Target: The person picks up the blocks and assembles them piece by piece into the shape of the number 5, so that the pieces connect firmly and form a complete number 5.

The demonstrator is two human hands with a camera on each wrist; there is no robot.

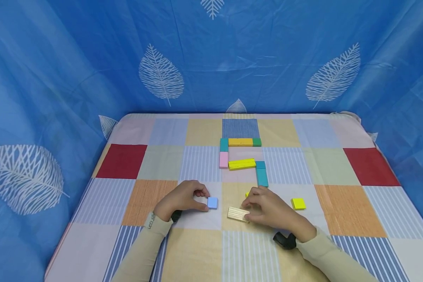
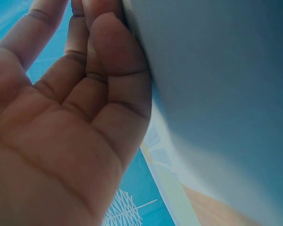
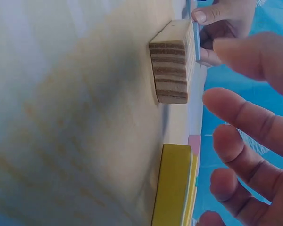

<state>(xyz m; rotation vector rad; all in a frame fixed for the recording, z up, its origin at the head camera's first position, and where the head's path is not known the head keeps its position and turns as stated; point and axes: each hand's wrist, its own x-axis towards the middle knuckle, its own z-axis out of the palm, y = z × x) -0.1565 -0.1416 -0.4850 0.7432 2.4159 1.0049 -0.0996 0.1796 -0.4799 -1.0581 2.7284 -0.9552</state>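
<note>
My left hand pinches a light blue square block by its edges, between thumb and fingers. In the right wrist view, that block shows as a thin edge between the fingers. The left wrist view shows the palm and curled fingers of the left hand, but not the block. A pale wooden block with striped grain lies flat beside my right hand. In the right wrist view, the right hand's fingers are spread around the wooden block, with a gap between.
Ahead lies an angular line of blocks: teal, orange, green, pink, yellow and teal. A yellow block is partly hidden behind the right hand. Another yellow square lies right. Patchwork cloth covers the table.
</note>
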